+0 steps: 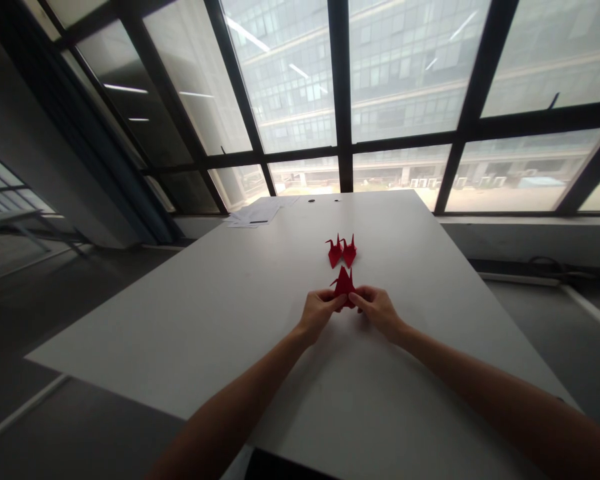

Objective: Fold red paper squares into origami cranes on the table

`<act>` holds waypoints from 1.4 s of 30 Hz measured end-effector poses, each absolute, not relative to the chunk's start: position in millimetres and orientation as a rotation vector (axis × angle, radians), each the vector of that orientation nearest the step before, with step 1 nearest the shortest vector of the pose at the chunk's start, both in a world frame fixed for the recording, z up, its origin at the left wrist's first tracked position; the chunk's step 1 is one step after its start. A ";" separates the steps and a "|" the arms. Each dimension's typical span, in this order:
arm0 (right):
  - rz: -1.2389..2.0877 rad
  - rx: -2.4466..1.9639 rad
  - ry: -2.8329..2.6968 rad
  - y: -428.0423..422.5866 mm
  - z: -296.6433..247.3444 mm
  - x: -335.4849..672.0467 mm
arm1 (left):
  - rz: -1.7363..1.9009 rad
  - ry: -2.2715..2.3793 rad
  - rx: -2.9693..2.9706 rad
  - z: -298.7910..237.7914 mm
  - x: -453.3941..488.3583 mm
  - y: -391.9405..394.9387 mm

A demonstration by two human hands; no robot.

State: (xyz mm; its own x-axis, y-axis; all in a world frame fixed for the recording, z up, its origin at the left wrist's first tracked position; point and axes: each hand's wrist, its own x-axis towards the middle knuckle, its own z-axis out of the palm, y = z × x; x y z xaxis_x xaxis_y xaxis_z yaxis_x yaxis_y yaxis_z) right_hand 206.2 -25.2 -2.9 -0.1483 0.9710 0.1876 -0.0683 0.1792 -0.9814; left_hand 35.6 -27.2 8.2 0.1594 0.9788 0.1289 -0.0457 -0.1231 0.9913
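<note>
Between my two hands is a red origami crane (344,285), its pointed tips facing up and away from me. My left hand (321,309) pinches its lower left side, the thumb lying on the paper. On the lower right side my right hand (376,308) does the same with thumb and fingers. Just beyond, two more red paper cranes stand side by side on the table, a left one (335,254) and a right one (349,255), close together. The fingers behind the held crane are partly hidden.
A white table (220,313) stretches out to the windows. White papers (260,212) with a dark pen-like object on them lie at its far left corner. Two small dark round spots show near the far edge. A dark curtain (95,140) hangs at left.
</note>
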 end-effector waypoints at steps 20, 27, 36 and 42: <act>1.218 -0.924 -1.350 -24.9 -3.8 202.8 | 1.269 1.020 1.335 2.7 39.8 -25.2; 1.065 -1.018 -1.477 -27.0 -4.1 202.5 | 1.290 1.000 1.252 7.0 40.2 -26.4; 1.084 -0.993 -1.360 -23.7 -4.3 204.0 | 1.152 0.922 1.169 4.4 40.3 -25.8; 1.134 -1.003 -1.281 -20.9 -6.8 205.6 | 1.161 0.944 1.097 5.1 40.7 -24.4</act>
